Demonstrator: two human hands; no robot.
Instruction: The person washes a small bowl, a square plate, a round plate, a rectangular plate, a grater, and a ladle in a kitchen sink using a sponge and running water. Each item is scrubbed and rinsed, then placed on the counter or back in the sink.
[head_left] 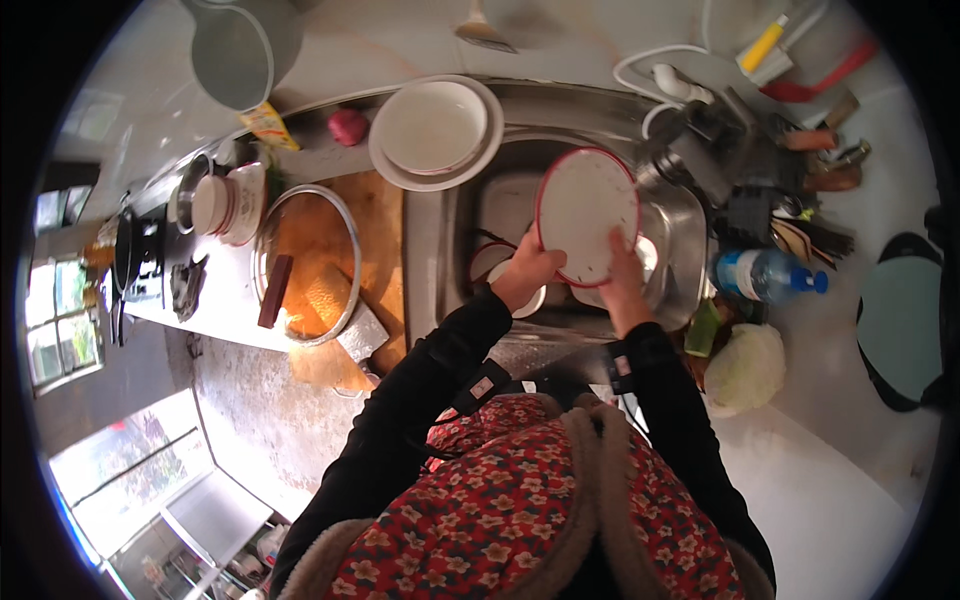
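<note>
Our left hand (530,272) and right hand (622,280) grip a red-rimmed white plate (588,212) above the metal sink (503,195); stacked white dishes (435,125) sit by its far left corner.

On my left I see a round lid (318,235) on a wooden board (389,225), a red onion (348,127) farther off; right, a blue-capped bottle (762,275) beyond a pale cabbage (746,368).

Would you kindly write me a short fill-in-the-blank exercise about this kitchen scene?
The left hand and right hand hold a plate with a ____ rim.
In the picture, the bottle is to the ____ of the sink.
The person's patterned garment is decorated with ____.

Missing words: red; right; flowers.
</note>
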